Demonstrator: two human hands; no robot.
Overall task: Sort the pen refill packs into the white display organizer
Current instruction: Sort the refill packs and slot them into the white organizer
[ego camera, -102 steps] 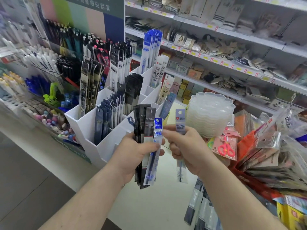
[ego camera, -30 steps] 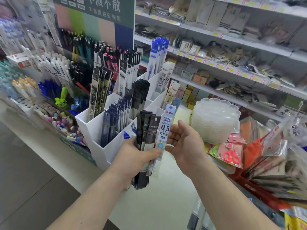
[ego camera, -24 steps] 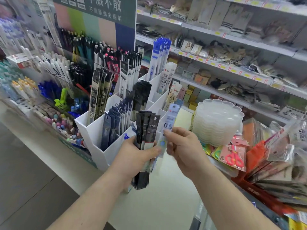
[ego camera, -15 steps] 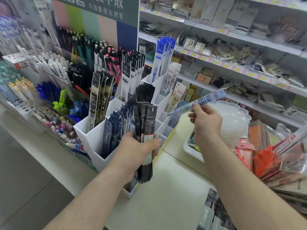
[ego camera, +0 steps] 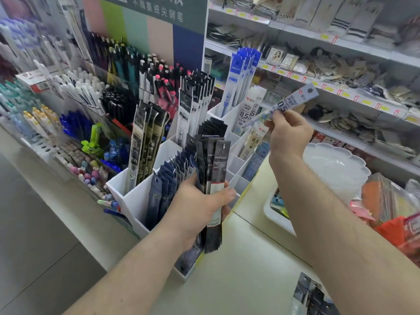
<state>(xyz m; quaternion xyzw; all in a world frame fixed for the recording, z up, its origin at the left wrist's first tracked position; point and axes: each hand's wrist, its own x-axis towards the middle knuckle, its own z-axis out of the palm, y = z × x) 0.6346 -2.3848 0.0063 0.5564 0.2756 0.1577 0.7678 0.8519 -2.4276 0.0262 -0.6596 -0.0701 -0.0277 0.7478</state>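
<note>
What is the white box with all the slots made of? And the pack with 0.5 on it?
The white display organizer looks like smooth rigid plastic, maybe acrylic or foam board: thin flat walls, straight edges, matte even white. The 0.5 refill pack, pinched in the right hand, looks like thin see-through plastic film with a printed card: it is glossy and partly clear.

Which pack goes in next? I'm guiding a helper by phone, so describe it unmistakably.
Find the white display organizer on the counter, then the right hand raised above its right side. It pinches one pale blue refill pack, tilted and marked 0.5, unlike the black packs gripped upright in the left hand.
</note>
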